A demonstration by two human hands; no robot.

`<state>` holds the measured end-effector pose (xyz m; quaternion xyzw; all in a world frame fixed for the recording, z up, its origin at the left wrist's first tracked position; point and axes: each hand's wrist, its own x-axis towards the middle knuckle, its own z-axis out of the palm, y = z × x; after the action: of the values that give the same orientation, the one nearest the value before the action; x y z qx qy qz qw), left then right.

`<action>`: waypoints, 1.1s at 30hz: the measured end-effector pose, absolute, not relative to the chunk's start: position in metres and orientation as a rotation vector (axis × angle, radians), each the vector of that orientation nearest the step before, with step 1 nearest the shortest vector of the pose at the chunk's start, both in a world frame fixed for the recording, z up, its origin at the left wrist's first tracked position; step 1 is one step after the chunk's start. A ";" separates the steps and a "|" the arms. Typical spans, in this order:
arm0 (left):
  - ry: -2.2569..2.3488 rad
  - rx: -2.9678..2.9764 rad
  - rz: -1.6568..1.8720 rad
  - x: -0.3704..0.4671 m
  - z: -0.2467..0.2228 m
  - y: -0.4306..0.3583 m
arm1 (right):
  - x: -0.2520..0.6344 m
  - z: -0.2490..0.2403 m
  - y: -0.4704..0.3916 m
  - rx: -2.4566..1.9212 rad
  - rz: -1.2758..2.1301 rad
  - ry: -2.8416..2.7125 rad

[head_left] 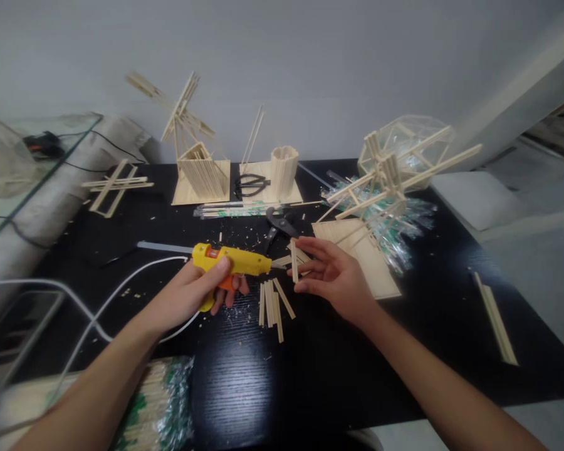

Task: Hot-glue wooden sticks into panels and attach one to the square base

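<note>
My left hand [204,288] is wrapped round a yellow glue gun [237,259], with its nozzle pointing right. A glue stick [162,247] sticks out of the gun's back. Between its thumb and fingers, my right hand [331,275] holds short wooden sticks [294,260] upright, close to the nozzle tip. Whether the nozzle touches them I cannot tell. Several short loose sticks [273,304] lie on the black table just below. More stick pieces lie behind the fingers of my right hand. Dark pliers [279,224] rest beyond the held sticks.
At the back are a stick windmill [197,172], a round stick tower [283,170] and black scissors [251,183]. A stick model [388,175] and wrapped sticks [399,232] stand right. A white cord [136,274] runs left. Packed sticks [155,407] lie at the front left.
</note>
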<state>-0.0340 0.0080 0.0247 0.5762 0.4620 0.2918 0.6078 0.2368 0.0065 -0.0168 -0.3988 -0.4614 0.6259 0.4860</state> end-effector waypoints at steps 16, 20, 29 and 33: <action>1.018 1.350 0.673 -0.039 0.015 0.004 | 0.237 -0.011 0.005 -0.962 1.570 -1.109; 0.989 1.367 0.655 -0.038 0.016 0.004 | 0.237 -0.011 0.005 -0.970 1.567 -1.130; 0.949 1.363 0.631 -0.041 0.008 0.004 | 0.240 -0.016 0.007 -0.923 1.568 -1.151; 0.966 1.365 0.634 -0.041 0.008 0.004 | 0.240 -0.014 0.007 -0.905 1.579 -1.129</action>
<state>-0.0408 0.0040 0.0085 0.5950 0.4211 0.2766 0.6263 0.2403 0.0073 -0.0141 -0.3709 -0.4628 0.6469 0.4794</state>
